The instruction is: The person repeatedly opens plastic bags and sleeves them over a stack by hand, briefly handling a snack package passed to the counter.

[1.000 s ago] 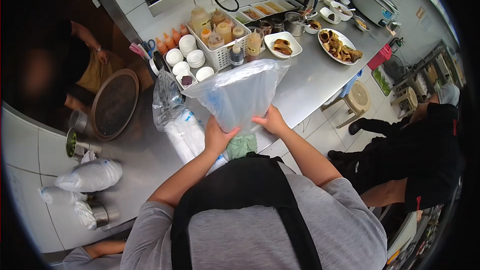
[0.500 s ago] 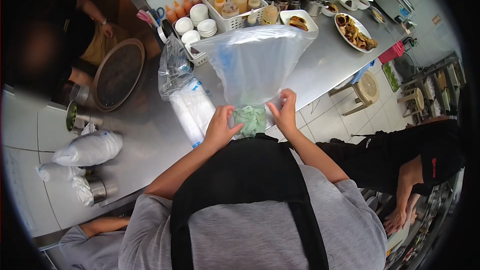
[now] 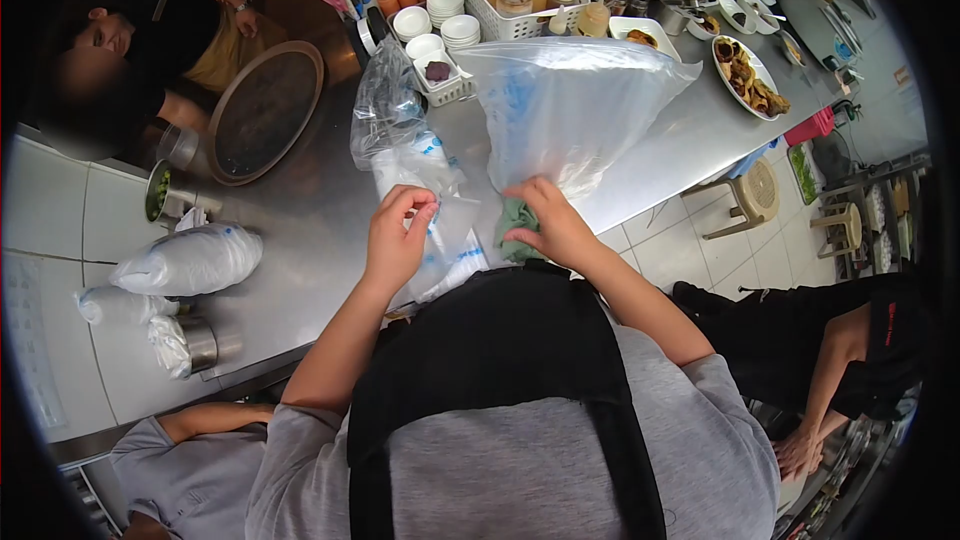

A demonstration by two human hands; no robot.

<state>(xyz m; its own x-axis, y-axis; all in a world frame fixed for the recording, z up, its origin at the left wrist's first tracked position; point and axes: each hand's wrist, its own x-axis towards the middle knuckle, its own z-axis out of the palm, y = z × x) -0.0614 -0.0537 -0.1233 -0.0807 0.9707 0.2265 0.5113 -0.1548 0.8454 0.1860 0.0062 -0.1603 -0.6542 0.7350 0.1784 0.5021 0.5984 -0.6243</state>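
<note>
My left hand (image 3: 398, 236) is closed, thumb and fingertips pinching a thin translucent plastic sheet (image 3: 457, 224) that hangs over the white plastic rolls. My right hand (image 3: 550, 222) is over a crumpled green cloth (image 3: 513, 227), its thumb and fingers apart, fingertips touching the lower end of a large clear plastic bag (image 3: 570, 105). That bag lies spread on the steel counter, its wide end away from me. The cloth is partly hidden under my right hand.
White plastic rolls (image 3: 455, 275) lie on the steel counter (image 3: 300, 270). A sauce-bottle basket (image 3: 520, 20), white cups (image 3: 445, 2) and a food plate (image 3: 745, 77) stand behind. At left are a round brown tray (image 3: 265, 112) and filled bags (image 3: 190, 258). Other people stand nearby.
My left hand has moved up and left from the green cloth and now pinches thin plastic. My right hand has moved onto the cloth. The view has shifted slightly.
</note>
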